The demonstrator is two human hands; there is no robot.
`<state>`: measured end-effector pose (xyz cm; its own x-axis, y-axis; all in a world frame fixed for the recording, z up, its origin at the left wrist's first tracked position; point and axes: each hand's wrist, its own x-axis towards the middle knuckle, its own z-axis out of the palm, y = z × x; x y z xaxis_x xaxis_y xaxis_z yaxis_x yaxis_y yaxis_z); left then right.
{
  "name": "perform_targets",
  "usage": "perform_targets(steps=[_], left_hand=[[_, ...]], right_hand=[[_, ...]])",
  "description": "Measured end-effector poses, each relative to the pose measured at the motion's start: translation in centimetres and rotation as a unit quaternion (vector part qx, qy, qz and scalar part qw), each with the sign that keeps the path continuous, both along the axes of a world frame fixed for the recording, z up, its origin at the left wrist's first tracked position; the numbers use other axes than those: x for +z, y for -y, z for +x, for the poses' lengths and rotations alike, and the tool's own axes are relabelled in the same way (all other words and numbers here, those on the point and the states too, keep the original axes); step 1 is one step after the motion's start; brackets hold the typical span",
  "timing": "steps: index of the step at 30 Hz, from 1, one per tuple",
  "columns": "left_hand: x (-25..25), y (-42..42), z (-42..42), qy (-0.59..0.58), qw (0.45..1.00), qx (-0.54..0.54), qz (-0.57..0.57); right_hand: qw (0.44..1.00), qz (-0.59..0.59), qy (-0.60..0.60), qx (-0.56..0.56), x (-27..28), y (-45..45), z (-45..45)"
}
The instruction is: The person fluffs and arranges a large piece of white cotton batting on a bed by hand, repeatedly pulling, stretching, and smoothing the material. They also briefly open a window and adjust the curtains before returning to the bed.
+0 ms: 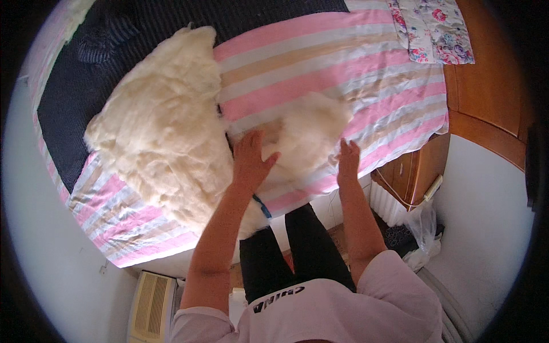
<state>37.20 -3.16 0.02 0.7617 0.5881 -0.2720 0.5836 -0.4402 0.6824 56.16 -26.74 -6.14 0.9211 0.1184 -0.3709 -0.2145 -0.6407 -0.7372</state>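
A thin tuft of cream fibre batting [311,133] lies spread on a striped bed sheet [283,94] in pink, white and tan. My left hand [251,160] is at the tuft's left side, thumb apart from the fingers. At its right edge is my right hand [348,160], fingers slightly bent and nothing seen in them. Whether either palm touches the fibre cannot be told. Left of my left hand spreads a much thicker, lumpy pile of cream batting [167,120]. Part of a dark blue strip [261,206] shows beside my left forearm.
A dark ribbed cloth [64,115] covers the bed's far left, bearing a crumpled striped cloth [101,45]. Floral fabric [441,32] rests at the far right corner. Below that side stand a wooden cabinet [403,171], a white radiator [384,203] and a clear plastic bag [422,227].
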Motion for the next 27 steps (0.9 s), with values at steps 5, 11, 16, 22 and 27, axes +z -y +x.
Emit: perform_targets(steps=[5, 11, 16, 22, 27], left_hand=[[-1.1, 5.4, 0.3, 0.002, 0.997, 0.05, -0.061], [6.4, 5.6, 0.3, 0.056, 0.905, 0.225, -0.355], [13.2, 6.3, -2.2, 0.121, 0.821, 0.315, -0.46], [13.3, 10.2, -7.2, 0.079, 0.854, 0.341, -0.384], [13.2, 12.8, -9.5, 0.041, 0.93, 0.355, -0.089]], right_hand=[[0.96, 0.013, -0.264, -0.088, 3.3, -4.6, -2.6], [0.835, 0.29, -0.463, -0.062, 6.8, -3.0, -2.8], [0.761, 0.355, -0.54, -0.052, 12.1, -3.6, -3.7], [0.741, 0.412, -0.531, -0.014, 15.7, -4.2, -5.0], [0.855, 0.378, -0.354, 0.038, 21.7, -6.8, -6.3]])
